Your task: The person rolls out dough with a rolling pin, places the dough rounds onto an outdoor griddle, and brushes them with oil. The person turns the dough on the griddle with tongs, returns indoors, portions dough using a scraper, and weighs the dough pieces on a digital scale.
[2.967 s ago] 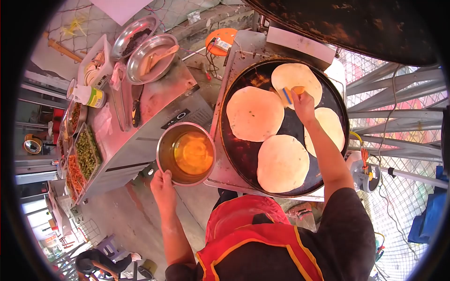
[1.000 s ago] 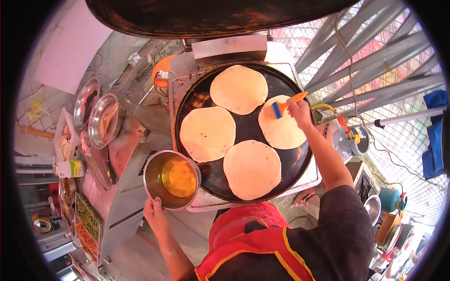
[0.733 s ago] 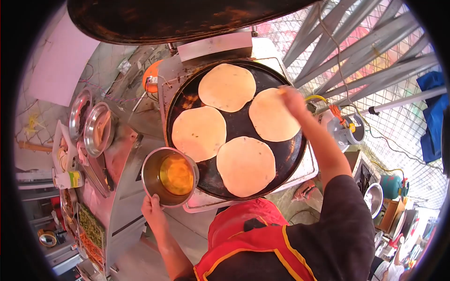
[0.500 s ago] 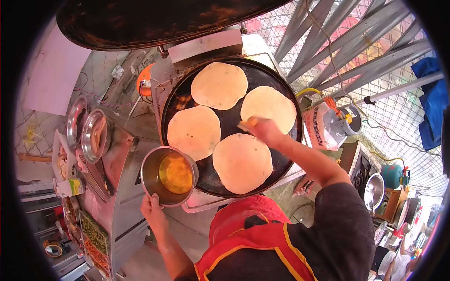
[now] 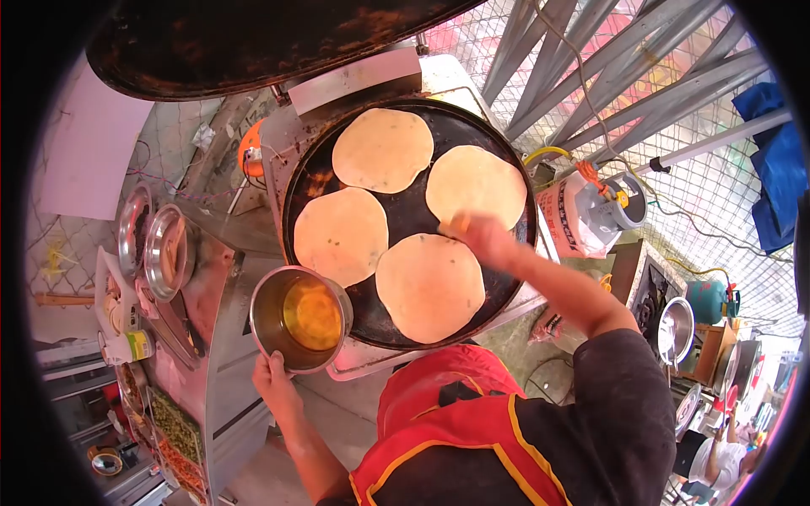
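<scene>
My left hand point(image 5: 277, 390) grips the rim of a steel pot point(image 5: 263, 325) that holds yellow liquid point(image 5: 312, 314), beside the griddle's lower left edge. Four flat dough rounds lie on the round black griddle point(image 5: 413, 218): one at the top point(image 5: 383, 150), one at the right point(image 5: 475, 187), one at the left point(image 5: 341, 238) and one at the bottom point(image 5: 429, 288). My right hand point(image 5: 485, 241), slightly blurred, is closed on the brush point(image 5: 456, 226) over the gap between the right and bottom rounds. The brush's bristles are not clearly visible.
A large dark lid point(image 5: 253, 42) stands raised behind the griddle. At left, a steel counter point(image 5: 201, 325) carries steel bowls point(image 5: 169, 253), tongs and a tray of chopped greens point(image 5: 175, 423). A gas cylinder point(image 5: 620, 207) stands at right. Another person point(image 5: 717, 460) is at the lower right.
My right hand has moved from the right round toward the bottom one with the brush. The view has shifted, so the griddle appears further left. My left hand still holds the pot.
</scene>
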The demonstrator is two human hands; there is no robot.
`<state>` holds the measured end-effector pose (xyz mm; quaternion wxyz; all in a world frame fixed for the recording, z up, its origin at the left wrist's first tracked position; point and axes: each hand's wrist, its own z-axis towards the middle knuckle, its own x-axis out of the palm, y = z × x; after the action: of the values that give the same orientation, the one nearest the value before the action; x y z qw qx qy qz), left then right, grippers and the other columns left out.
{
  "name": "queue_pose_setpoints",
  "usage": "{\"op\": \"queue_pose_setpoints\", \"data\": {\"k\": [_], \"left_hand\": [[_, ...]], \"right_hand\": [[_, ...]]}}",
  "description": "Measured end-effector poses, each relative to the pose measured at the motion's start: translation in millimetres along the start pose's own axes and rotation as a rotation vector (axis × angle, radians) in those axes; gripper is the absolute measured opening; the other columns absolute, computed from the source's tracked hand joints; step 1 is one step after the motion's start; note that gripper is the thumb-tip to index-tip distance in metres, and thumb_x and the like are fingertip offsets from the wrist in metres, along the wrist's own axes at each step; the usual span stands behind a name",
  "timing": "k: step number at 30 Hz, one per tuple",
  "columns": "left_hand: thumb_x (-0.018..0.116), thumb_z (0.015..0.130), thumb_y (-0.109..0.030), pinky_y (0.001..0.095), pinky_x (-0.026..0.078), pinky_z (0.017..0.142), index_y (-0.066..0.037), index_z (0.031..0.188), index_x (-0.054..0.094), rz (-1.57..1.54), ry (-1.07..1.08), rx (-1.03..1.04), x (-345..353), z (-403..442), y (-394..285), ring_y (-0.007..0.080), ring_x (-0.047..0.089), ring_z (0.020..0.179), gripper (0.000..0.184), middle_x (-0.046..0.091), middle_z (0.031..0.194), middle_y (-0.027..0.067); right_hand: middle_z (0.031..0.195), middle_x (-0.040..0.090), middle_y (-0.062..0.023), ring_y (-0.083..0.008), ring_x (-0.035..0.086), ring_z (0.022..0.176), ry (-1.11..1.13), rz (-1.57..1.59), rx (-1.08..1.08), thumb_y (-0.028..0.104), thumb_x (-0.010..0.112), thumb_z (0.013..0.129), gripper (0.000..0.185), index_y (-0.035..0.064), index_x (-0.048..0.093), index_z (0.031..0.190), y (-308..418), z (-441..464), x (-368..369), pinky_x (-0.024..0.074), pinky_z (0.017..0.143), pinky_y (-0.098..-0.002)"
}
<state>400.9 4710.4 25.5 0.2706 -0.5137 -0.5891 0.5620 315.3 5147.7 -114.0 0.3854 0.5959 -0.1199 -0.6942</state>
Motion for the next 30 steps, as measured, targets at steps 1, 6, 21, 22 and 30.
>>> {"op": "queue_pose_setpoints", "data": {"k": [1, 6, 21, 22, 30], "left_hand": [[0.05, 0.091, -0.011, 0.0223, 0.045, 0.058, 0.0, 0.084, 0.057, 0.002, 0.006, -0.004, -1.4, -0.8, 0.0, 0.0046, 0.048, 0.065, 0.015, 0.051, 0.074, -0.0022], [0.051, 0.091, -0.011, 0.021, 0.04, 0.056, 0.001, 0.088, 0.059, -0.011, -0.051, 0.004, 4.9, -8.4, -6.4, 0.0048, 0.046, 0.064, 0.015, 0.052, 0.075, -0.0024], [0.054, 0.086, -0.02, 0.0414, 0.04, 0.057, 0.002, 0.072, 0.046, 0.44, 0.039, 0.248, -6.3, -9.7, 26.6, 0.0344, 0.049, 0.056, 0.027, 0.049, 0.063, 0.021], [0.054, 0.085, -0.02, 0.0428, 0.04, 0.058, 0.002, 0.072, 0.046, 0.428, 0.058, 0.233, -4.6, -11.2, 26.8, 0.0372, 0.049, 0.057, 0.027, 0.049, 0.064, 0.0221], [0.053, 0.084, -0.021, 0.0457, 0.042, 0.063, 0.002, 0.072, 0.05, 0.477, 0.124, 0.233, -17.9, -34.8, 24.5, 0.0412, 0.056, 0.067, 0.025, 0.055, 0.067, 0.022]], "right_hand": [[0.087, 0.065, -0.0145, -0.0286, 0.062, 0.075, 0.035, 0.068, 0.448, 0.016, 0.055, 0.087, 0.015, 0.0055, 0.063, 0.094, -18.5, 13.7, -20.3, 0.05, 0.068, -0.0353], [0.083, 0.061, -0.0142, -0.0346, 0.06, 0.077, -0.341, -0.499, 0.266, 0.017, 0.05, 0.088, 0.011, 0.0075, 0.053, 0.093, -75.4, 33.6, -86.1, 0.0484, 0.064, -0.0474], [0.086, 0.065, -0.0115, -0.0174, 0.062, 0.069, -0.228, 0.338, -0.044, 0.008, 0.061, 0.087, 0.011, 0.0004, 0.062, 0.096, 254.6, 40.5, -53.2, 0.0482, 0.062, -0.0265], [0.085, 0.065, -0.0138, -0.0213, 0.063, 0.068, -0.155, 0.328, -0.132, 0.012, 0.061, 0.088, 0.013, 0.0001, 0.061, 0.095, 267.7, 44.8, -39.2, 0.0487, 0.061, -0.0291], [0.065, 0.06, -0.0071, -0.0153, 0.057, 0.053, -0.083, 0.48, 0.407, 0.024, 0.059, 0.09, 0.024, 0.0004, 0.064, 0.091, 258.8, 31.3, 9.3, 0.0428, 0.046, -0.0284]]}}
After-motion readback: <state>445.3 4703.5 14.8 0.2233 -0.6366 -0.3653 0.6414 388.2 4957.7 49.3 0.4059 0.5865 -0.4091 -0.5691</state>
